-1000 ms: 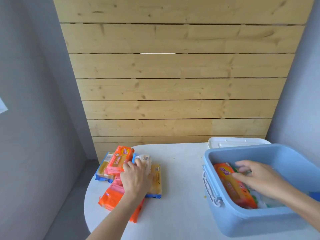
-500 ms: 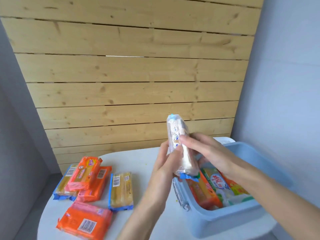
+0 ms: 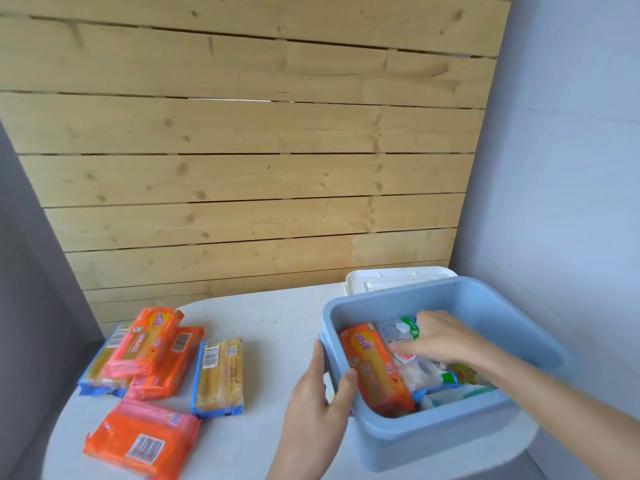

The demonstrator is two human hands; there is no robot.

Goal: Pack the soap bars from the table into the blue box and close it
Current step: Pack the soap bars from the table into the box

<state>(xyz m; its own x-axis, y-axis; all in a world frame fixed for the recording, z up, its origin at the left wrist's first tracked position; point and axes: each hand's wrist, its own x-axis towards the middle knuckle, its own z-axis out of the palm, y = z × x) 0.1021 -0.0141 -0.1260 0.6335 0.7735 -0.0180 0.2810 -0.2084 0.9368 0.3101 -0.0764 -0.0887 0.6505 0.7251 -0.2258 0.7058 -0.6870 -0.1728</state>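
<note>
Packing partly done. Blue box (image 3: 446, 434) sits open at the table's (image 3: 270, 327) right end; several soap packs already lie inside, an orange pack (image 3: 375, 368) against its left wall. Right hand (image 3: 446, 337) is inside, fingers spread flat over a white pack (image 3: 403, 336), pressing rather than gripping. Left hand (image 3: 320, 403) clasps the box's left rim, steadying it. Five packs (image 3: 152, 382) wait near the left edge. White lid (image 3: 398, 277) lies behind the box, not yet fitted.
</note>
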